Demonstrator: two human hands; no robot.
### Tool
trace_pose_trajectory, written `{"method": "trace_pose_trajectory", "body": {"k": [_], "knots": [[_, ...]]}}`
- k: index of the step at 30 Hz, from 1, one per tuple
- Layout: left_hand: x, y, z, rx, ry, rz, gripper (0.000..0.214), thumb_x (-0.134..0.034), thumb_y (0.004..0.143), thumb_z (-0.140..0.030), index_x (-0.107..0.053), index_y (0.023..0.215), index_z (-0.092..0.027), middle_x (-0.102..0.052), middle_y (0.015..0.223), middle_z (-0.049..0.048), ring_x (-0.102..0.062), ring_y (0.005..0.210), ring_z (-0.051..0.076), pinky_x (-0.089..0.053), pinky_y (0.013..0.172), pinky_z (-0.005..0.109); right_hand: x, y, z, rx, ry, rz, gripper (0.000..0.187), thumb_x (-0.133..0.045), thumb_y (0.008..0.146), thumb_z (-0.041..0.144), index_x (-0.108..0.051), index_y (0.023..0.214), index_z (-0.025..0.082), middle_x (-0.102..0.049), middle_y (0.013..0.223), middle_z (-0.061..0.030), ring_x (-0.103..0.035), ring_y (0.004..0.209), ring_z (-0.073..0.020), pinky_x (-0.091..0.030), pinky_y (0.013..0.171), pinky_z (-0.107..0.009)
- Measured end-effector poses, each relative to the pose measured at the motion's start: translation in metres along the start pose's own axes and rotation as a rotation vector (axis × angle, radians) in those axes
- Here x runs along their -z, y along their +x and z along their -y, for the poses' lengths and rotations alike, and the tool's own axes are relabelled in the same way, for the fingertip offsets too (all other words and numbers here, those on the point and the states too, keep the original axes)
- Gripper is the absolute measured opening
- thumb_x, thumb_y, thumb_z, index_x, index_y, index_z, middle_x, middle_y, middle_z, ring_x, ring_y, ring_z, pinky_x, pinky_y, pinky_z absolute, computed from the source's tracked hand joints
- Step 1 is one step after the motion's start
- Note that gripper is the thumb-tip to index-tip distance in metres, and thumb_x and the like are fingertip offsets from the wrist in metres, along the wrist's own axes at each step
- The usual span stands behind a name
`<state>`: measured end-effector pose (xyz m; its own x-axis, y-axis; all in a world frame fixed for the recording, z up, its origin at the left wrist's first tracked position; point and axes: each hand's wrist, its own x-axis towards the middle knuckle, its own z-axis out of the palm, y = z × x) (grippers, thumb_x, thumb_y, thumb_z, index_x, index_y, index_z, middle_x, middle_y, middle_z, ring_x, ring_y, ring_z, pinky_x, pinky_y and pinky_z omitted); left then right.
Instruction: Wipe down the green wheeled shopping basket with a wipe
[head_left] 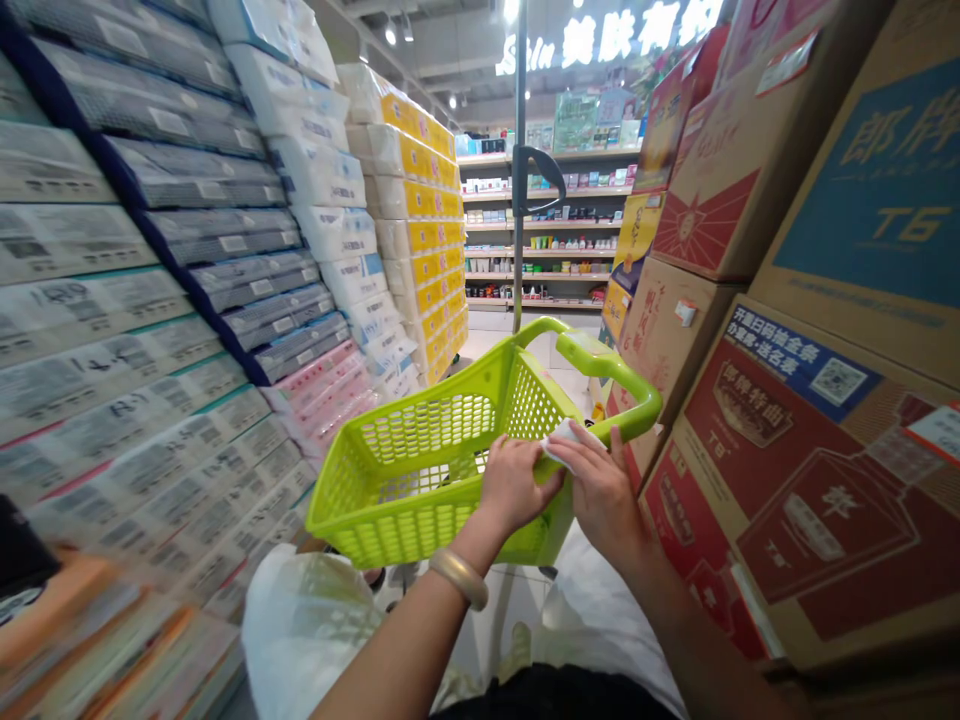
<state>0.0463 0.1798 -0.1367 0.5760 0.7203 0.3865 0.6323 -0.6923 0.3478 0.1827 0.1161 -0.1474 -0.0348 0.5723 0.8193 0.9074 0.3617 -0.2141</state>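
A lime-green plastic shopping cart (420,520) with a perforated basket stands in front of me, its curved green handle (637,385) rising at the right. My left hand (516,487), with a gold bangle (459,578) on the wrist, is closed over the basket's near rim by the handle end. Just right of it, my right hand (606,492) presses a white tissue or wipe (564,442) against the green rim at the base of the handle. Part of the tissue is hidden under the fingers. Small dark things on the basket floor cannot be made out.
Stacked packs of tissue paper (420,240) and other wrapped packs (217,200) line the left. Printed cardboard cartons (817,470) are piled at the right. A metal pole (519,250) with a dark grip rises behind the cart. Stocked shelves (544,222) stand at the back.
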Motion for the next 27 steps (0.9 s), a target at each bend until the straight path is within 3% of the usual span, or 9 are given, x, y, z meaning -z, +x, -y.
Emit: {"method": "trace_pose_trajectory", "body": {"k": [6,11,13,19,24,27], "knots": [[0.001,-0.012,0.005,-0.008,-0.066,-0.113,0.020,-0.062,0.084,-0.040,-0.068,0.090,-0.022,-0.072,0.092,0.0041,-0.064,0.093,0.022,-0.037,0.110,0.046,0.019,0.004,-0.016,-0.132,-0.071,-0.203,0.035,-0.040,0.094,0.011,-0.069,0.111,0.023,-0.074,0.112,-0.0060,-0.057,0.126,-0.0242,-0.017,0.119,-0.056],[0.003,-0.014,0.008,-0.056,-0.099,-0.121,0.022,-0.058,0.087,-0.041,-0.067,0.085,-0.022,-0.072,0.087,0.0042,-0.063,0.089,0.022,-0.044,0.102,0.043,0.008,-0.007,0.016,-0.006,0.014,-0.031,0.036,-0.042,0.094,0.009,-0.068,0.113,0.025,-0.074,0.113,-0.0023,-0.058,0.126,-0.0209,-0.011,0.123,-0.048],[0.004,-0.015,0.009,-0.057,-0.105,-0.126,0.024,-0.055,0.088,-0.042,-0.067,0.082,-0.022,-0.071,0.085,0.0046,-0.063,0.087,0.022,-0.047,0.097,0.040,0.008,-0.010,0.019,0.020,0.021,-0.019,0.036,-0.042,0.094,0.008,-0.067,0.113,0.026,-0.074,0.114,-0.0010,-0.058,0.125,-0.0199,-0.009,0.123,-0.047],[0.008,-0.020,0.016,-0.004,-0.125,-0.157,0.028,-0.051,0.089,-0.044,-0.068,0.082,-0.022,-0.071,0.086,0.0039,-0.063,0.087,0.021,-0.049,0.087,0.035,0.034,-0.004,-0.006,-0.126,-0.072,-0.228,0.035,-0.040,0.094,0.010,-0.069,0.109,0.022,-0.074,0.111,-0.0055,-0.056,0.127,-0.0241,-0.017,0.119,-0.054],[0.011,-0.019,0.017,0.000,-0.099,-0.148,0.035,-0.046,0.091,-0.044,-0.068,0.075,-0.021,-0.069,0.079,0.0041,-0.063,0.083,0.021,-0.048,0.074,0.032,0.022,-0.009,0.020,-0.028,-0.006,-0.095,0.035,-0.041,0.095,0.008,-0.067,0.112,0.024,-0.074,0.114,-0.0017,-0.055,0.128,-0.0202,-0.012,0.123,-0.046],[0.012,-0.018,0.019,-0.008,-0.105,-0.137,0.038,-0.044,0.093,-0.044,-0.068,0.075,-0.021,-0.070,0.079,0.0044,-0.063,0.082,0.020,-0.048,0.074,0.031,0.018,-0.012,0.027,0.023,0.026,-0.042,0.037,-0.039,0.095,0.007,-0.067,0.112,0.025,-0.074,0.114,0.0003,-0.057,0.127,-0.0180,-0.008,0.124,-0.043]]}}
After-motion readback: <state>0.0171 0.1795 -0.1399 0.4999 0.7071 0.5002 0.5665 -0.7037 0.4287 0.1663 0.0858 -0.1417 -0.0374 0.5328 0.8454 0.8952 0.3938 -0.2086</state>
